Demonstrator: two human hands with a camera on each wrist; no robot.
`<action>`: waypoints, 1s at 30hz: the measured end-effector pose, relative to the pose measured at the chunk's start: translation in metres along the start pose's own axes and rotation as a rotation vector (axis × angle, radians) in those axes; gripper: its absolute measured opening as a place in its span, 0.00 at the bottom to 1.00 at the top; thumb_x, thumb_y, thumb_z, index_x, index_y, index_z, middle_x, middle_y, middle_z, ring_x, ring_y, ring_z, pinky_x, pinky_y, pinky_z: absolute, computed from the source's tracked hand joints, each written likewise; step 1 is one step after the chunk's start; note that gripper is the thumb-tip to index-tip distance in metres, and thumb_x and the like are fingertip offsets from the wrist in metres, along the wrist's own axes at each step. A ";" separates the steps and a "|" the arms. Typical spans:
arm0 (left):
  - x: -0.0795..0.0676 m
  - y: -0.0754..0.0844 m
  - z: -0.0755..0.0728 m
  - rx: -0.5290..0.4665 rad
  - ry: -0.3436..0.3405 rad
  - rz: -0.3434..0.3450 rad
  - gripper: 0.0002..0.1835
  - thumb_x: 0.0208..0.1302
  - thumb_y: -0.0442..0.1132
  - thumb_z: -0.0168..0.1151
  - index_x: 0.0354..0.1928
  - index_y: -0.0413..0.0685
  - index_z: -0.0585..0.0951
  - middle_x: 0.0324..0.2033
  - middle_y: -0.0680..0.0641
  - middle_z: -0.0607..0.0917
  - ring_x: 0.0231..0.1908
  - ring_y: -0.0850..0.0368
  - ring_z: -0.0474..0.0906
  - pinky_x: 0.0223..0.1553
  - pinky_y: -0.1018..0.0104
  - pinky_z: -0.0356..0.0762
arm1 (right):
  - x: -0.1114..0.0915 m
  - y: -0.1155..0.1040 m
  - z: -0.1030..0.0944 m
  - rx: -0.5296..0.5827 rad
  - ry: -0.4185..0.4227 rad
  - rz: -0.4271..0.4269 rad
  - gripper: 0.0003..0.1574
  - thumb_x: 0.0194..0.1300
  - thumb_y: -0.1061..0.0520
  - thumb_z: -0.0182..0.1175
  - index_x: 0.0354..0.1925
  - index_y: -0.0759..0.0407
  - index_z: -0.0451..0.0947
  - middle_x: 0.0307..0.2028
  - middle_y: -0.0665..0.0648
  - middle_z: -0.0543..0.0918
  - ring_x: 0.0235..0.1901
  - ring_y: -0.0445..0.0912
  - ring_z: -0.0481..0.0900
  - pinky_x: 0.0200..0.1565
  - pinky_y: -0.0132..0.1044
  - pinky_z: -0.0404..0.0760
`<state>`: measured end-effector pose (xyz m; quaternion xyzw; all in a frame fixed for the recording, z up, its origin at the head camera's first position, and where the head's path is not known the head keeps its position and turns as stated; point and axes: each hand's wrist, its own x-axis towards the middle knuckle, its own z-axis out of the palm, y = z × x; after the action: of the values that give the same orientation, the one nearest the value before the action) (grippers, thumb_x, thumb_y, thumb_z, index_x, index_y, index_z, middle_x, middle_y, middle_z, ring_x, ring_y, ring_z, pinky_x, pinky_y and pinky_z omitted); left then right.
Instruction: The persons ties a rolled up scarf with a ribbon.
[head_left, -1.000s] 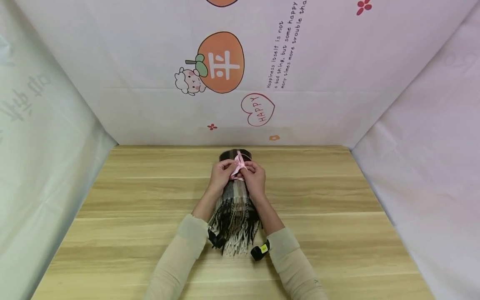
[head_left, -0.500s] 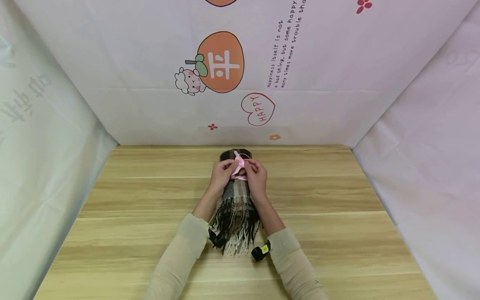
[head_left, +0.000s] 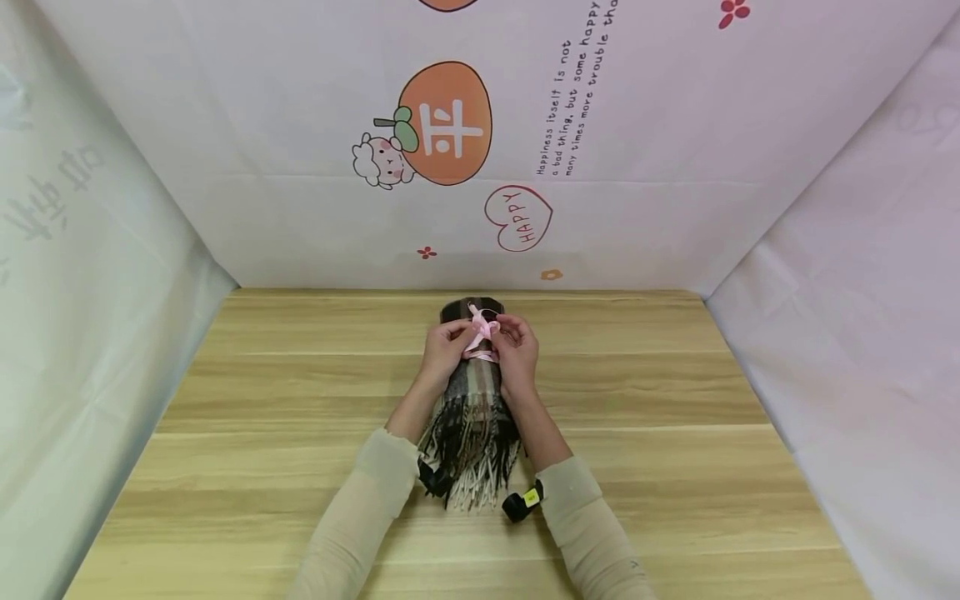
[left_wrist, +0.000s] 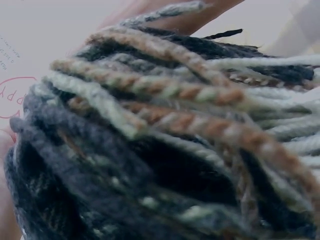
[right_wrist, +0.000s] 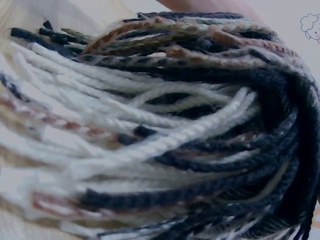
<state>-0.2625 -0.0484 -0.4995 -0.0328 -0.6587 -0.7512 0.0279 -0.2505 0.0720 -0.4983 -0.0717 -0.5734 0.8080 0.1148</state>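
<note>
A rolled plaid scarf (head_left: 472,382) in black, grey and brown lies lengthwise on the table, its fringe (head_left: 476,458) toward the person. Around its upper part runs a pink ribbon (head_left: 482,355), with loops of it raised above the roll. The left hand (head_left: 442,352) pinches the ribbon from the left between thumb and forefinger. From the right, the right hand (head_left: 518,350) pinches a ribbon loop with thumb and fingertips. Twisted fringe strands fill the left wrist view (left_wrist: 190,115) and the right wrist view (right_wrist: 165,135), hiding most of both hands there.
The wooden table (head_left: 645,433) reaches to a white printed backdrop (head_left: 637,233) behind the scarf. White sheets hang along the left and right sides. A black wrist camera (head_left: 517,506) sits near the right sleeve, beside the fringe.
The right hand has shifted slightly to the right and away from the ribbon's centre, and a pink loop now shows between the hands. The left hand stays nearly where it was.
</note>
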 end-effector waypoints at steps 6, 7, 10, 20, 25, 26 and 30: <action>0.000 0.000 0.001 0.001 0.000 -0.001 0.13 0.68 0.33 0.63 0.42 0.24 0.83 0.25 0.58 0.82 0.18 0.69 0.69 0.21 0.78 0.67 | 0.000 0.000 0.000 0.009 -0.013 -0.008 0.15 0.65 0.72 0.58 0.50 0.66 0.77 0.35 0.48 0.80 0.27 0.34 0.77 0.22 0.24 0.74; 0.000 0.000 0.001 -0.001 0.001 -0.001 0.13 0.68 0.33 0.63 0.42 0.24 0.83 0.25 0.58 0.82 0.18 0.69 0.69 0.21 0.78 0.66 | -0.001 0.000 0.000 0.014 -0.015 -0.006 0.15 0.65 0.72 0.57 0.50 0.65 0.77 0.35 0.47 0.79 0.27 0.34 0.76 0.21 0.24 0.74; 0.000 0.000 0.001 -0.005 0.001 -0.006 0.13 0.68 0.33 0.63 0.42 0.24 0.83 0.24 0.59 0.82 0.18 0.69 0.69 0.20 0.78 0.66 | -0.001 -0.001 0.000 0.025 -0.025 -0.002 0.14 0.64 0.72 0.58 0.49 0.65 0.77 0.33 0.47 0.77 0.24 0.34 0.74 0.20 0.24 0.73; -0.002 0.001 0.001 -0.018 -0.008 -0.011 0.12 0.69 0.33 0.62 0.41 0.25 0.82 0.21 0.58 0.79 0.17 0.69 0.68 0.20 0.78 0.67 | -0.002 -0.002 -0.001 0.008 -0.023 -0.003 0.13 0.67 0.69 0.60 0.50 0.68 0.76 0.31 0.47 0.79 0.21 0.36 0.70 0.20 0.24 0.70; -0.002 0.002 0.000 -0.010 -0.020 -0.007 0.13 0.69 0.32 0.61 0.43 0.23 0.82 0.22 0.58 0.80 0.18 0.69 0.68 0.21 0.77 0.67 | -0.001 0.000 -0.001 0.024 -0.003 -0.001 0.13 0.66 0.69 0.61 0.49 0.69 0.76 0.34 0.47 0.82 0.20 0.35 0.71 0.19 0.24 0.70; -0.002 0.002 0.000 -0.010 -0.025 -0.007 0.13 0.69 0.32 0.61 0.44 0.22 0.82 0.22 0.58 0.80 0.18 0.69 0.68 0.21 0.78 0.67 | -0.001 0.000 -0.001 0.026 0.000 -0.003 0.12 0.66 0.69 0.61 0.49 0.69 0.76 0.35 0.48 0.82 0.20 0.35 0.71 0.19 0.24 0.70; -0.001 0.002 -0.001 -0.009 -0.034 -0.014 0.14 0.69 0.32 0.61 0.45 0.22 0.82 0.23 0.58 0.80 0.18 0.68 0.68 0.21 0.78 0.66 | 0.000 0.002 -0.002 0.030 0.004 -0.017 0.12 0.66 0.69 0.61 0.48 0.68 0.77 0.37 0.52 0.80 0.20 0.35 0.71 0.18 0.23 0.70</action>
<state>-0.2611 -0.0493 -0.4981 -0.0408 -0.6559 -0.7536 0.0113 -0.2504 0.0731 -0.5012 -0.0665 -0.5618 0.8152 0.1239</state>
